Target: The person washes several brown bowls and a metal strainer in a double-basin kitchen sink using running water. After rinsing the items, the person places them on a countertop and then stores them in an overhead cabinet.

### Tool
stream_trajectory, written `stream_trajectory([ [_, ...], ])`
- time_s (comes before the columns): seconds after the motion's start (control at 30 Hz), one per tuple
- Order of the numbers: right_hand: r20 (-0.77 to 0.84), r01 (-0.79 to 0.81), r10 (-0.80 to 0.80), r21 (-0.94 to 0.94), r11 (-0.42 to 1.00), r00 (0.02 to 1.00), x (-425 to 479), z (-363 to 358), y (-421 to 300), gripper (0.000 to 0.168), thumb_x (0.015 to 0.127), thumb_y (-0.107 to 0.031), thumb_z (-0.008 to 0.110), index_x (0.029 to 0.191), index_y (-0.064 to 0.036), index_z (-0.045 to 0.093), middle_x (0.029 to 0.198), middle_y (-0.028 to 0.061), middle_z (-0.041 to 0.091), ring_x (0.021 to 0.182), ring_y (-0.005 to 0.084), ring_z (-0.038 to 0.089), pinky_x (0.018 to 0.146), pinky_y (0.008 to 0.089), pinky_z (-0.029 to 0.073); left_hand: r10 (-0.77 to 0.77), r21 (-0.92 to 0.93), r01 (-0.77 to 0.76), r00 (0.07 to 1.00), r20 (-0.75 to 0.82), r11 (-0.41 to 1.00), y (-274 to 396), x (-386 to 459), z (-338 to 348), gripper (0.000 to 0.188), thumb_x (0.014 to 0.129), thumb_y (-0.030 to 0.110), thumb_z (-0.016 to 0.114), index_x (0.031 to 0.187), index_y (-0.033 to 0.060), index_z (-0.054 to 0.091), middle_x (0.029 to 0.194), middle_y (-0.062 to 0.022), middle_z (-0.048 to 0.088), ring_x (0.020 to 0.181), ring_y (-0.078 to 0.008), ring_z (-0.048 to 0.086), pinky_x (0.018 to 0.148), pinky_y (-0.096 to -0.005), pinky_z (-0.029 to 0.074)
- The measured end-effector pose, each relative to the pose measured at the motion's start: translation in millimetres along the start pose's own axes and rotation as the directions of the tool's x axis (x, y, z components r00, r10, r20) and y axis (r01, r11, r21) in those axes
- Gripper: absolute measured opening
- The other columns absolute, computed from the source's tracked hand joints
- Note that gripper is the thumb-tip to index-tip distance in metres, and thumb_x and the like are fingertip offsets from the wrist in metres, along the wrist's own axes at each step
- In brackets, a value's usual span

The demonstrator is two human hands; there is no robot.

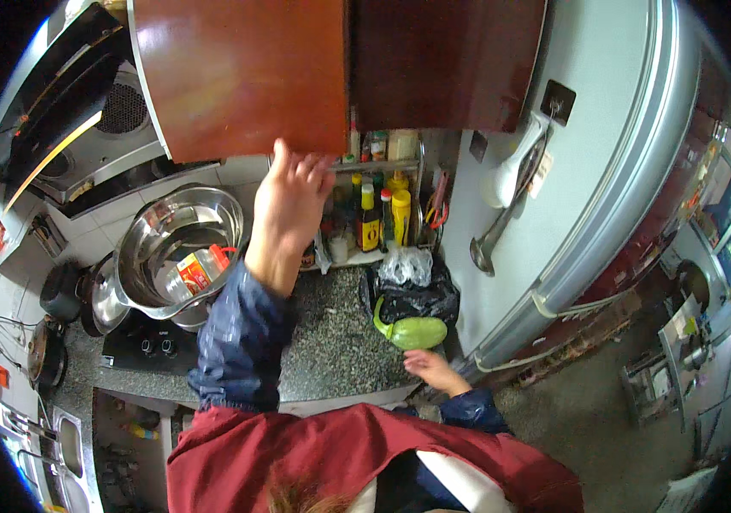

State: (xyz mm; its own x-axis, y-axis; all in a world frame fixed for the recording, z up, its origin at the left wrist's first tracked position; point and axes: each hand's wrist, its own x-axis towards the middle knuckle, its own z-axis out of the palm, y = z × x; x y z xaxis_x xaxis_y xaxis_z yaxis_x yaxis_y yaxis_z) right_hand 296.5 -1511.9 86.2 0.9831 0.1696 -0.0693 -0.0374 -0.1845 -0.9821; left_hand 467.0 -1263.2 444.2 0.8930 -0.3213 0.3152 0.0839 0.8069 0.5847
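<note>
My left hand is raised in the middle, its thumb apart from its blurred fingers. It overlaps the lower edge of a glossy brown cabinet door; whether it touches the door I cannot tell. Nothing shows in that hand. My right hand is low at the counter's front edge, fingers loosely bent, just below a pale green gourd with a curved stem. Nothing shows in this hand either, and contact with the gourd is unclear. Behind the gourd lies a black plastic bag with a clear bag on it.
A large steel basin holding a clear plastic jar with a red lid stands over the cooktop. Sauce bottles fill a rack behind the granite counter. A fridge with a hanging ladle is at right.
</note>
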Motion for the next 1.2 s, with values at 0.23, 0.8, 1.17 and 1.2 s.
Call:
stream_trajectory([
  [0.23, 0.064, 0.371, -0.372, -0.333, 0.867, 0.926, 71, 1, -117, 0.030, 0.083, -0.008, 0.063, 0.112, -0.004, 0.055, 0.101, 0.0088, 0.061, 0.091, 0.0194, 0.059, 0.079, 0.0314, 0.047, 0.342, -0.303, -0.228, 0.848, 0.405, 0.925, 80, -119, -41, 0.019, 0.092, 0.030, 0.040, 0.090, 0.0131, 0.049, 0.083, 0.0056, 0.051, 0.078, -0.0093, 0.052, 0.078, -0.0355, 0.033],
  [0.8, -0.135, -0.191, -0.983, -0.975, 0.110, 0.122, 174, -6, -475, 0.084, 0.064, -0.015, 0.072, 0.136, -0.013, 0.030, 0.141, 0.0155, 0.025, 0.128, 0.0383, 0.025, 0.100, 0.0517, 0.025, -0.190, 0.142, 0.169, 0.970, 0.150, 0.975, 91, -144, -109, 0.037, 0.092, 0.041, 0.043, 0.086, 0.0046, 0.051, 0.076, -0.0095, 0.055, 0.076, -0.0234, 0.055, 0.072, -0.0347, 0.044],
  [1.17, -0.568, 0.139, -0.816, -0.821, 0.553, -0.110, -38, -86, -407, 0.066, 0.081, -0.003, 0.061, 0.137, -0.006, 0.025, 0.126, 0.0149, 0.045, 0.108, 0.0213, 0.048, 0.089, 0.0322, 0.042, -0.614, -0.172, 0.590, 0.768, -0.182, 0.789, 9, -184, -224, 0.023, 0.091, 0.029, 0.050, 0.089, 0.0072, 0.058, 0.082, -0.0050, 0.061, 0.082, -0.0210, 0.059, 0.074, -0.0333, 0.045],
  [1.2, -0.557, 0.131, -0.818, -0.830, 0.542, -0.144, -51, -106, -406, 0.065, 0.081, -0.004, 0.060, 0.136, -0.005, 0.027, 0.128, 0.0160, 0.043, 0.108, 0.0215, 0.048, 0.090, 0.0325, 0.041, -0.640, -0.192, 0.611, 0.745, -0.190, 0.768, 0, -183, -225, 0.023, 0.091, 0.028, 0.050, 0.089, 0.0074, 0.058, 0.082, -0.0050, 0.061, 0.082, -0.0210, 0.058, 0.074, -0.0331, 0.045],
])
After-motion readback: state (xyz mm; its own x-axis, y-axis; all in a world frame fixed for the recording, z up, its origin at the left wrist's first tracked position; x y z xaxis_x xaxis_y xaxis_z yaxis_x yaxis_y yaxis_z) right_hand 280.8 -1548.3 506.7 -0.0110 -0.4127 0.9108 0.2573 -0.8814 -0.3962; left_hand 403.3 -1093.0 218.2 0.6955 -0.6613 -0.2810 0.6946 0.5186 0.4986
